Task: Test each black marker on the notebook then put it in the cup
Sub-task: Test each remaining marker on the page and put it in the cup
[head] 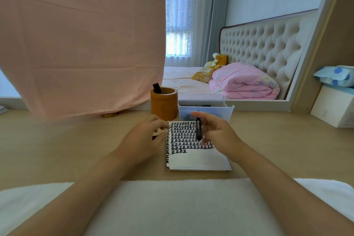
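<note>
A white notebook (197,159) lies open on the wooden desk, its upper part filled with rows of black marks. My right hand (216,132) hovers over its top right corner and holds a black marker (198,128) upright between the fingers. My left hand (145,138) rests at the notebook's left edge; something small and dark (154,137) shows under its fingers, but I cannot tell what it is. Behind the notebook stands a brown cup (164,104) with one black marker (157,88) sticking out of it.
A clear plastic bin (206,108) with dark markers inside stands right of the cup. A pink cloth (82,40) hangs at the back left. A white box (333,109) sits at the far right. A white towel (172,207) covers the desk's near edge.
</note>
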A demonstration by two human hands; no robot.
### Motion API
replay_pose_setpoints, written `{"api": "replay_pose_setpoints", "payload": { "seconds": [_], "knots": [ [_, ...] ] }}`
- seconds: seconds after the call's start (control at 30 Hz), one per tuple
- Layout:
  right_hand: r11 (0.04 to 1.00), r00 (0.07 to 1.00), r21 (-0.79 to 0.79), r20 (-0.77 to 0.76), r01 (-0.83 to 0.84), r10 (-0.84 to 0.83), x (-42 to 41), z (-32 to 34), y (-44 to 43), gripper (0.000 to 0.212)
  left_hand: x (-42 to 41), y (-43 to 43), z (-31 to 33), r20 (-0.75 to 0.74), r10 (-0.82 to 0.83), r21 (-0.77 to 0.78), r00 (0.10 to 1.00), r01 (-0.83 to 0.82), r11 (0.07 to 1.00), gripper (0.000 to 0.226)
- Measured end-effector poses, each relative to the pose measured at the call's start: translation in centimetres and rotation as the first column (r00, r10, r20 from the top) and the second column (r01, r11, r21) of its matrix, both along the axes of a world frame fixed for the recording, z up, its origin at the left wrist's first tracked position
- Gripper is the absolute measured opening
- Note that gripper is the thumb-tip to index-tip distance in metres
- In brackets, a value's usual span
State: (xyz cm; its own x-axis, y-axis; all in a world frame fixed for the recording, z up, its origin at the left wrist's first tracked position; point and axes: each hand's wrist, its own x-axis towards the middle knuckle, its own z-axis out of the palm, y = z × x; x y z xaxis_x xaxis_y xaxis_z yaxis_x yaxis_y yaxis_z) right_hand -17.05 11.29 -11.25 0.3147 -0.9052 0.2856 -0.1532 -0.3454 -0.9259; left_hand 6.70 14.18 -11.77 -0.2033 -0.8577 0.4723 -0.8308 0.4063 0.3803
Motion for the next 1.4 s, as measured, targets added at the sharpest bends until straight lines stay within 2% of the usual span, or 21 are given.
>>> {"api": "replay_pose_setpoints", "payload": {
  "seconds": [0.07,0.13,0.23,0.3,0.43,0.53,0.77,0.9,1.1,1.27,1.4],
  "knots": [
    [0.997,0.997,-0.073,-0.069,0.015,-0.02,0.1,0.0,0.3,0.037,-1.0,1.0,0.5,-0.008,-0.119,-0.018,0.993,0.119,0.993,0.019],
    [0.997,0.996,-0.07,-0.087,0.015,-0.021,0.3,0.1,0.7,0.008,-1.7,1.6,0.3,0.046,-0.215,-0.022,0.976,0.216,0.976,0.019],
    [0.998,1.0,0.064,-0.019,-0.006,0.007,0.6,0.0,1.0,0.014,-2.1,2.1,-1.0,0.106,-0.301,0.007,0.948,0.302,0.953,0.02],
    [0.995,0.999,0.097,-0.035,-0.004,0.007,0.6,-0.1,1.2,0.014,-2.0,2.2,-1.6,0.133,-0.322,0.043,0.937,0.319,0.947,0.023],
    [0.997,0.989,0.055,-0.143,0.051,-0.042,0.8,-0.7,1.4,0.006,-1.4,2.2,-1.8,0.172,-0.345,0.074,0.923,0.337,0.939,0.031],
    [0.997,0.984,0.037,-0.169,0.07,-0.063,1.2,-0.7,1.6,0.012,-1.2,2.3,-1.9,0.172,-0.355,0.09,0.919,0.344,0.935,0.033],
    [0.998,0.982,0.006,-0.179,0.058,-0.056,1.0,-0.7,1.7,0.004,-1.1,2.2,-1.9,0.179,-0.363,0.117,0.914,0.347,0.931,0.039],
    [0.996,0.972,-0.006,-0.219,0.089,-0.088,1.1,-0.9,1.8,0.015,-1.1,2.3,-1.9,0.157,-0.362,0.129,0.919,0.345,0.93,0.037],
    [0.996,0.97,0.004,-0.229,0.085,-0.082,1.1,-1.0,1.8,0.018,-1.1,2.3,-2.0,0.144,-0.36,0.148,0.922,0.34,0.929,0.037],
    [0.994,0.947,-0.099,-0.309,0.055,-0.083,1.3,-1.1,1.8,0.018,-1.2,2.3,-1.9,0.149,-0.363,0.152,0.92,0.342,0.927,0.036],
    [0.992,0.944,-0.108,-0.314,0.068,-0.098,1.3,-1.3,1.5,0.023,-1.2,2.4,-1.8,0.148,-0.358,0.162,0.922,0.334,0.928,0.036]
  ]
}}
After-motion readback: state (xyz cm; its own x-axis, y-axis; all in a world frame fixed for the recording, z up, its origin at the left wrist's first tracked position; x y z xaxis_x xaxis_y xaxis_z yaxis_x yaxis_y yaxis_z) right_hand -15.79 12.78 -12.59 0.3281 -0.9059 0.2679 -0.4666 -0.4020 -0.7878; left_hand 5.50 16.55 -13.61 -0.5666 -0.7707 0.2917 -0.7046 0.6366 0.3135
